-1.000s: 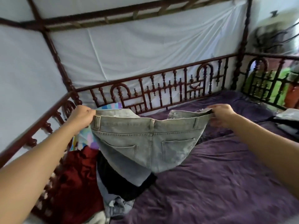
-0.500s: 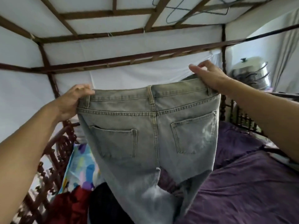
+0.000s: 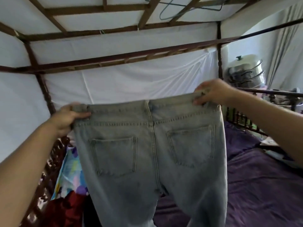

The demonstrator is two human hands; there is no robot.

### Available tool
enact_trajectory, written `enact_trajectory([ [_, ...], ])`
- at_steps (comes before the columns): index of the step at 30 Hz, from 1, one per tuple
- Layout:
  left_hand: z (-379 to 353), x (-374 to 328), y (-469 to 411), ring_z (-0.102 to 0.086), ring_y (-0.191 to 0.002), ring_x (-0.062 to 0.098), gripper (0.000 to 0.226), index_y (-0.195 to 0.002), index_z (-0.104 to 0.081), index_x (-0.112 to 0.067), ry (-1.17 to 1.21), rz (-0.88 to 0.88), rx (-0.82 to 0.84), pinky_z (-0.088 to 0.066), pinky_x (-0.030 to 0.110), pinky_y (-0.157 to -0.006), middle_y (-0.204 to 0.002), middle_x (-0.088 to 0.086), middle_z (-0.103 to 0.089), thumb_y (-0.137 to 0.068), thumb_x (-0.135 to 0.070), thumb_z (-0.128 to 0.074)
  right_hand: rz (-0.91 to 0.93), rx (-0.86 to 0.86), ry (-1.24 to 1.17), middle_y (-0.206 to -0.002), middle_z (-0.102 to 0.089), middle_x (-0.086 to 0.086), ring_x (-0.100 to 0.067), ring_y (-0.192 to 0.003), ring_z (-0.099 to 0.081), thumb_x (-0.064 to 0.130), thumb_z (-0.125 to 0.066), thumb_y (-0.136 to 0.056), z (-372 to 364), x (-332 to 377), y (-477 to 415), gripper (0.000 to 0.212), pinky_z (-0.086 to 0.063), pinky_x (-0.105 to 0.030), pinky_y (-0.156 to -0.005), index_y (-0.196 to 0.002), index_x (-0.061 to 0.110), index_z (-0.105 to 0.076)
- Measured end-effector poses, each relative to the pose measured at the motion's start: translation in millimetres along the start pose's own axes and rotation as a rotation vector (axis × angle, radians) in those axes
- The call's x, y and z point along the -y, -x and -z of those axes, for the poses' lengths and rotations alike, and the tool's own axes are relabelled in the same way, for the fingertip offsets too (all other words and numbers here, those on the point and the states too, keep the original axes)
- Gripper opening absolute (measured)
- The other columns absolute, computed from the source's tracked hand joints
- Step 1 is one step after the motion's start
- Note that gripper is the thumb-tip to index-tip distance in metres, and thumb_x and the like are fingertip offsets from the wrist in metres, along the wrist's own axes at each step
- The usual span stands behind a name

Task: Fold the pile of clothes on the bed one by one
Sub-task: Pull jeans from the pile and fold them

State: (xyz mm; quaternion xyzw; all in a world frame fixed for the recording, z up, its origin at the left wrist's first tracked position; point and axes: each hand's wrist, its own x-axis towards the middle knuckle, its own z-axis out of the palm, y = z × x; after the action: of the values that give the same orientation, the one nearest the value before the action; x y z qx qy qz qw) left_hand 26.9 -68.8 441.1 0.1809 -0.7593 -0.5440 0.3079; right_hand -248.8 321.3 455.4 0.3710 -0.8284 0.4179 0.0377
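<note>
Holding the faded light-blue denim jeans (image 3: 152,153) in the air over the purple-sheeted bed (image 3: 262,185), your left hand (image 3: 68,117) and right hand (image 3: 211,92) each grip one end of the waistband. Waistband on top, right end higher; long axis vertical, legs hanging down past the frame. Back pockets face you.

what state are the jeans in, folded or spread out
Spread out, unfolded: the jeans hang by the waistband, stretched between the left hand and the right hand, both back pockets facing the camera.
</note>
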Motion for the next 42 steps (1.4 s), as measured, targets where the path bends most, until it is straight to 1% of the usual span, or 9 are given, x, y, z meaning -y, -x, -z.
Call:
enact_trajectory([
  [2,11.2,-36.1,-5.5,-0.071,-0.073,0.012,0.021,-0.096,-0.062,-0.010,0.042,-0.085,0.041,-0.060,0.030,-0.070,-0.081,0.001,-0.073,-0.090,0.006,-0.051,0.023,-0.033,-0.214,-0.079,-0.072,0.004,-0.012,-0.071,-0.070,0.027,-0.087,-0.056,26.1,20.9,-6.8,0.037,-0.052,-0.018,-0.056,-0.088,0.019,-0.071],
  [7,28.7,-105.3,-35.6,-0.070,-0.087,0.008,0.026,-0.106,-0.061,-0.011,0.106,-0.208,0.053,-0.057,0.027,-0.081,-0.093,-0.005,-0.073,-0.095,0.003,-0.042,0.137,-0.026,-0.597,-0.077,-0.074,-0.002,-0.018,-0.074,-0.073,0.017,-0.082,-0.068,52.6,64.5,-12.9,0.011,-0.058,-0.028,-0.062,-0.068,0.018,-0.071],
  [10,23.7,-106.8,-64.8,-0.067,-0.093,0.014,0.029,-0.116,-0.061,-0.004,0.013,-0.186,-0.021,-0.056,0.032,-0.087,-0.101,-0.002,-0.071,-0.089,0.003,-0.052,0.092,0.040,-0.638,-0.088,-0.075,-0.009,-0.024,-0.081,-0.073,0.011,-0.076,-0.074,39.1,57.2,-8.9,0.007,-0.059,-0.032,-0.065,-0.081,0.012,-0.073],
  [14,-27.6,-64.0,-94.5,-0.059,-0.087,0.021,0.023,-0.081,-0.065,-0.015,-0.262,-0.184,-0.163,-0.050,0.029,-0.079,-0.079,0.005,-0.068,-0.075,0.006,-0.072,-0.077,0.054,-0.580,-0.072,-0.071,-0.006,-0.020,-0.067,-0.068,0.005,-0.073,-0.076,4.0,5.0,3.8,0.011,-0.056,-0.027,-0.059,-0.069,0.012,-0.070],
  [17,-87.9,-22.5,-117.4,-0.056,-0.091,0.021,0.026,-0.094,-0.069,-0.005,-0.448,-0.162,-0.212,-0.043,0.027,-0.077,-0.095,0.011,-0.063,-0.071,-0.001,-0.080,-0.222,0.002,-0.380,-0.064,-0.063,0.001,-0.013,-0.059,-0.060,0.006,-0.077,-0.073,-9.5,-49.2,12.4,0.011,-0.049,-0.022,-0.054,-0.069,0.012,-0.068],
  [22,-211.9,24.0,-155.6,-0.060,-0.099,0.038,0.016,-0.085,-0.070,-0.017,-0.880,-0.179,-0.161,-0.046,0.039,-0.087,-0.102,0.017,-0.068,-0.077,-0.004,-0.067,-0.365,0.026,-0.065,-0.064,-0.056,-0.003,-0.012,-0.059,-0.051,0.014,-0.081,-0.069,-0.1,-142.5,23.3,0.011,-0.042,-0.021,-0.049,-0.069,0.010,-0.071],
  [26,-328.3,47.6,-177.9,-0.059,-0.094,0.039,0.020,-0.088,-0.069,-0.017,-1.132,-0.277,-0.047,-0.044,0.037,-0.075,-0.100,0.018,-0.066,-0.078,-0.002,-0.061,-0.450,0.074,0.012,-0.065,-0.056,-0.005,-0.015,-0.061,-0.050,0.013,-0.079,-0.071,17.5,-232.1,29.2,0.012,-0.041,-0.024,-0.050,-0.075,0.006,-0.072],
  [35,-664.1,154.8,-244.2,-0.059,-0.095,0.038,0.020,-0.085,-0.064,-0.018,-1.170,-0.329,0.254,-0.044,0.035,-0.069,-0.100,0.018,-0.064,-0.079,-0.001,-0.056,-0.813,0.242,-0.156,-0.067,-0.060,-0.001,-0.010,-0.056,-0.056,0.009,-0.071,-0.076,79.7,-544.8,35.5,0.006,-0.046,-0.021,-0.047,-0.079,0.013,-0.067],
  [42,-908.9,239.8,-263.2,-0.053,-0.089,0.031,0.024,-0.080,-0.060,-0.024,-1.124,-0.227,0.508,-0.041,0.033,-0.069,-0.090,0.010,-0.056,-0.077,-0.001,-0.053,-1.090,0.592,-0.232,-0.086,-0.073,-0.011,-0.029,-0.082,-0.072,0.003,-0.060,-0.077,121.7,-750.1,29.9,0.022,-0.060,-0.044,-0.075,-0.091,0.013,-0.074],
])
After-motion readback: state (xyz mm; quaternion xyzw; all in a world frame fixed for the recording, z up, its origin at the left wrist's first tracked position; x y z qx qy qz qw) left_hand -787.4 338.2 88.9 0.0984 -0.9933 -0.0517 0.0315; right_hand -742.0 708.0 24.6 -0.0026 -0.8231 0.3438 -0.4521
